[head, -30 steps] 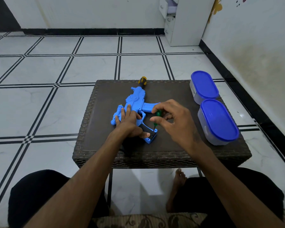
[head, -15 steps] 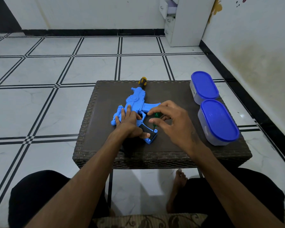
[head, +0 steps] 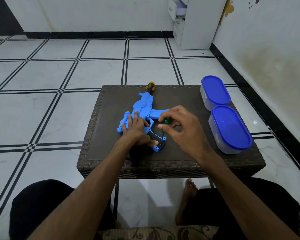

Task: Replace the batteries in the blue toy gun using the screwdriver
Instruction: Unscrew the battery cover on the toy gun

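Observation:
The blue toy gun lies flat on the dark wicker table, its black-sided grip pointing toward me. My left hand presses down on the gun's body with straight fingers, thumb along the grip. My right hand pinches the green handle of a small screwdriver between thumb and fingertips. The screwdriver stands nearly upright with its tip at the butt end of the grip. Batteries are not visible.
Two clear tubs with blue lids stand along the table's right side. A yellow-and-black tool handle lies at the far edge behind the gun. A white cabinet stands in the far corner. My knees and a bare foot are below the table.
My right fingers have shifted round the green handle, turning the screwdriver in place. The left hand and the gun have stayed where they were.

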A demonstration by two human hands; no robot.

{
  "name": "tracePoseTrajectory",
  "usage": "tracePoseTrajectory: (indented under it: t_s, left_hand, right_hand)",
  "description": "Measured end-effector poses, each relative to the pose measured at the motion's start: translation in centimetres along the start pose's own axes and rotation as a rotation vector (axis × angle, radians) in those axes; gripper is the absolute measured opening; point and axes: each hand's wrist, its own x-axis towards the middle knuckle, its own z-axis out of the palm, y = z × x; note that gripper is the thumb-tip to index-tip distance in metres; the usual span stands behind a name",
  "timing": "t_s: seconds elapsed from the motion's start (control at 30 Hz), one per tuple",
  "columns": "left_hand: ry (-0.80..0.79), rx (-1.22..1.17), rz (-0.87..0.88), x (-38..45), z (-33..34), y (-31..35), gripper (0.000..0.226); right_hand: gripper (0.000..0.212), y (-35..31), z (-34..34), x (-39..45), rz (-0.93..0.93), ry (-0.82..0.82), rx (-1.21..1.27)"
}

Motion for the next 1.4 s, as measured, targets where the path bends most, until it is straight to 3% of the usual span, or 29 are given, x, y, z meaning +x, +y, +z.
tracePoseTrajectory:
  t_s: [0.17, 1.03, 1.2, 1.4]
  left_hand:
    - [-0.008, 0.000, -0.001, 0.0, -0.1, 0.1, 0.074]
    - [-0.006, -0.006, 0.001, -0.2, -0.2, 0.1, 0.073]
    - [-0.014, -0.008, 0.005, -0.3, -0.3, 0.1, 0.074]
    - [-0.016, 0.004, 0.007, 0.0, -0.2, -0.1, 0.075]
  right_hand:
    - [0.034, -0.5, -0.3, 0.2, 0.049, 0.002, 0.032]
    - [0.025, -0.4, -1.8, 0.2, 0.037, 0.056, 0.026]
    - [0.027, 0.6, -3.0, 0.7, 0.072, 0.184, 0.023]
    - [0.032, 4.4, -3.3, 1.3, 0.247, 0.351, -0.077]
